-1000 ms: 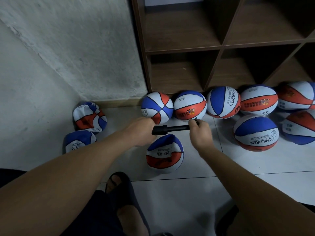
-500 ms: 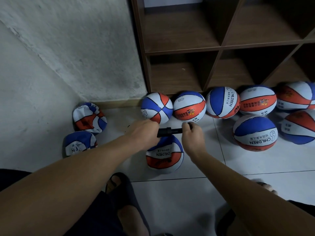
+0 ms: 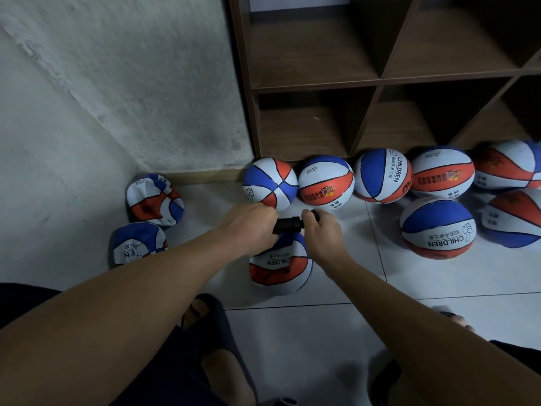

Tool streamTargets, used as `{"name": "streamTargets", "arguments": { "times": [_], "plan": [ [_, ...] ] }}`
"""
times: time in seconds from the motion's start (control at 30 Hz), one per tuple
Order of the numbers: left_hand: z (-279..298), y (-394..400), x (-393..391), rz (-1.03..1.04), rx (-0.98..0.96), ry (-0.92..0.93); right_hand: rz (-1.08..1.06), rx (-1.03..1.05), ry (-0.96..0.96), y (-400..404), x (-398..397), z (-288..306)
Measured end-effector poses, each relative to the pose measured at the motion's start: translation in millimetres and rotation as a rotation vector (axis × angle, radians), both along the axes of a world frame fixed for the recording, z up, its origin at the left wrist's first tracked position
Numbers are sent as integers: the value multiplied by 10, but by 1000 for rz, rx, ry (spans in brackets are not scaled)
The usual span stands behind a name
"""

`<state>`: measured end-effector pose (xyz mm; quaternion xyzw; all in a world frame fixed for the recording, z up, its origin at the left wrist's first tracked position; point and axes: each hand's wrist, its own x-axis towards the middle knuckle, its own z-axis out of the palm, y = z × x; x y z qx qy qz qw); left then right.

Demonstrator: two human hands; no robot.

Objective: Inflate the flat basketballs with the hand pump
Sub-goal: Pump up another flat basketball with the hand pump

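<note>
A black hand pump (image 3: 288,225) lies level between my hands, just above a partly filled red, white and blue basketball (image 3: 279,263) on the tiled floor. My left hand (image 3: 248,225) grips the pump's barrel end. My right hand (image 3: 320,230) grips the handle end, close against the barrel, so only a short black piece shows. How the pump joins the ball is hidden under my hands. Two crumpled flat basketballs (image 3: 153,199) (image 3: 136,244) lie at the left by the wall.
Several round basketballs (image 3: 437,227) crowd the floor on the right, in front of a brown cubby shelf (image 3: 377,83) with bare compartments. A rough grey wall (image 3: 117,83) closes the left. My sandalled feet (image 3: 210,323) are below the ball.
My right hand has pushed the handle leftward into the barrel, so the pump looks much shorter. My left hand and the ball stayed about in place.
</note>
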<state>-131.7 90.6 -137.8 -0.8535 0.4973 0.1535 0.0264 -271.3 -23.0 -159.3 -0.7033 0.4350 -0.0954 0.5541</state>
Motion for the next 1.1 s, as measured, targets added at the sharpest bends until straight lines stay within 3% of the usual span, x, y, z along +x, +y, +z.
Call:
{"name": "streamTargets", "arguments": {
  "times": [0.27, 0.5, 0.83, 1.1],
  "plan": [
    [-81, 147, 255, 100, 45, 88, -115, 34, 79, -637, -247, -129],
    [-73, 68, 158, 130, 41, 147, -159, 35, 56, -443, -155, -138],
    [-24, 5, -114, 71, 49, 20, -10, 17, 24, 94, 44, -102],
    [37, -39, -76, 88, 12, 76, 45, -15, 1, -84, 48, -57]
  ]
}}
